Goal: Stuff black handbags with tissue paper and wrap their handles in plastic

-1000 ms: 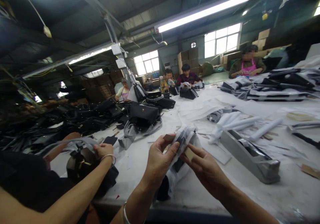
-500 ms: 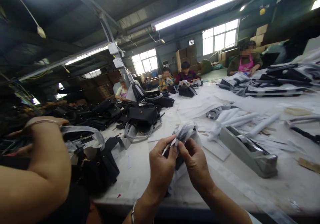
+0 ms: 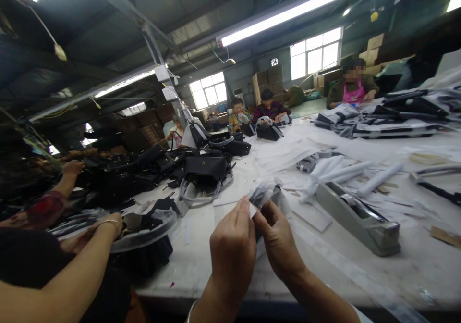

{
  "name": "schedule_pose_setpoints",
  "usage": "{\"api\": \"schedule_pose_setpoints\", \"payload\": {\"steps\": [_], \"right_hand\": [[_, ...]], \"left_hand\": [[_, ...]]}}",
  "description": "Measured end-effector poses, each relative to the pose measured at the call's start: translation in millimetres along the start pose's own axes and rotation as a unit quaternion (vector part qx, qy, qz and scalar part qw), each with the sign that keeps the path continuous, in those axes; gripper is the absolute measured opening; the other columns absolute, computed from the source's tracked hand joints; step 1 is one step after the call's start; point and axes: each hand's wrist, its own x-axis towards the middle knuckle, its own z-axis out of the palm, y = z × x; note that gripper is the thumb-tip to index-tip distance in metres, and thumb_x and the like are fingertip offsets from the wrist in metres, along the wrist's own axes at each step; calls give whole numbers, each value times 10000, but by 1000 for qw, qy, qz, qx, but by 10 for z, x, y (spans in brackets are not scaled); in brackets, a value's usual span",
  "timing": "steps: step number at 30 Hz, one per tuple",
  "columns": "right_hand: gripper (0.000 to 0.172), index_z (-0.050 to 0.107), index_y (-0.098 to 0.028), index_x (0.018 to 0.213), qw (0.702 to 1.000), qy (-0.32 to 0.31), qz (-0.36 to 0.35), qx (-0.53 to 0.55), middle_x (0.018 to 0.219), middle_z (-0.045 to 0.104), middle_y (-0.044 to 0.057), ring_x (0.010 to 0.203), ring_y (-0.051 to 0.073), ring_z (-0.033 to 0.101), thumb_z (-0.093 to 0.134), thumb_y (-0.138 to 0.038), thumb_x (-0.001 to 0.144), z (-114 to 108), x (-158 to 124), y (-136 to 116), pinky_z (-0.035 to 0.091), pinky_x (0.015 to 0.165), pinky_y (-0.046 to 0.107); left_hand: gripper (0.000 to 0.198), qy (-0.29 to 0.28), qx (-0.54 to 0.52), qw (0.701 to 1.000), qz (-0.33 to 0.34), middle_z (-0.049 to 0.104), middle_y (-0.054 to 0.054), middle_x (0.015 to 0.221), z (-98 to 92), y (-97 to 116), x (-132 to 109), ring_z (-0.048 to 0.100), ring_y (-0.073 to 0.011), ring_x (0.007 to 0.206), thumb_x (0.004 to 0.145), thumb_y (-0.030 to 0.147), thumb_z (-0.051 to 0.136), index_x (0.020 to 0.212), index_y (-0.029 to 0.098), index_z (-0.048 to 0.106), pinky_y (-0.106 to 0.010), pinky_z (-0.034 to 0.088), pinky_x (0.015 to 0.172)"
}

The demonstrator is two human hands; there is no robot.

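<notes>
My left hand [image 3: 232,241] is closed, its fingertips pinched together at a small white slip [image 3: 252,211]. My right hand [image 3: 283,243] is closed too, thumb and fingers pressing on a black strap [image 3: 256,199] wrapped in clear plastic, close beside the slip. Loose plastic film [image 3: 275,193] stands up behind the fingers. The lower part of the wrapped strap is hidden behind both hands, just above the front of the white table [image 3: 194,270].
To the right stands a grey tape dispenser [image 3: 360,222], with white rolls [image 3: 334,169] behind it. A black handbag [image 3: 205,169] sits ahead left. At far left a co-worker's arm [image 3: 82,265] reaches over black bags. More bags [image 3: 399,116] are piled at the far right.
My left hand has turned so its back faces me, fingers now straighter and together at the white slip. My right hand stays nearly in place. The co-worker's arm at left has lowered toward a bag.
</notes>
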Motion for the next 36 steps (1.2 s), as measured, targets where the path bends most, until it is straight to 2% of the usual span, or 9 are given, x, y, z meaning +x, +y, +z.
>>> {"api": "schedule_pose_setpoints", "payload": {"steps": [7,14,17,20,24,26,29,33,36], "right_hand": [[286,619,-217,888,999,-14,3,49,745,558,-7,661,141,512,672,-497,866,-87,-46,24,444,636,272],[287,682,-192,849,1000,4,8,1,821,672,17,820,194,620,809,-425,740,-193,-27,-132,481,760,302],[308,734,-184,913,998,-40,23,32,887,718,37,860,205,657,818,-413,725,-258,14,-172,507,817,329],[349,751,-186,956,996,-78,28,34,936,740,49,927,231,678,822,-422,708,-267,69,-180,518,892,372],[312,747,-203,978,991,-105,-26,-77,965,738,44,955,231,683,764,-437,773,-357,157,-212,520,896,368],[251,754,-222,985,966,-84,-99,-225,986,731,47,964,220,672,693,-422,846,-598,203,-262,502,921,368],[255,742,-253,1073,878,31,-182,-442,1159,695,69,1133,239,607,638,-391,884,-1307,263,-351,400,1067,402],[258,765,-175,933,775,238,-80,-580,1421,532,151,1376,325,398,674,-367,786,-2473,291,-432,226,1179,453],[245,744,-178,702,775,273,12,-569,1392,565,162,1396,365,359,706,-420,715,-3020,279,-450,189,1182,470]], "left_hand": [[495,-13,48,999,2,490,-212,1455,89,111,-105,518,-321,1318,958,166,443,1446,85,453,-456,469,1075],[475,-64,-74,995,-30,555,-166,1417,-68,69,-17,542,-300,1299,945,243,488,1405,129,513,-440,464,1078],[399,-136,-229,955,-131,677,-92,1275,-225,-78,124,627,-281,1191,901,398,617,1260,226,640,-400,501,1026],[444,-211,-369,878,-220,717,-98,1173,-247,-222,270,670,-293,1098,828,485,697,1173,208,667,-376,555,906],[544,-206,-437,822,-301,721,-110,1123,-159,-241,317,674,-295,1061,711,483,797,1131,170,648,-325,571,800],[563,-170,-449,814,-326,717,-88,1118,-126,-231,289,678,-267,1042,689,467,818,1136,183,628,-291,563,786],[585,-109,-470,802,-351,710,-57,1108,-83,-300,254,687,-235,1011,673,437,839,1160,211,607,-253,560,761],[608,-34,-509,774,-377,709,-30,1032,8,-513,291,700,-190,883,625,378,884,1151,225,620,-218,567,679],[587,18,-516,760,-395,708,2,969,57,-630,353,676,-141,776,590,333,908,1110,239,653,-164,537,588]]}}
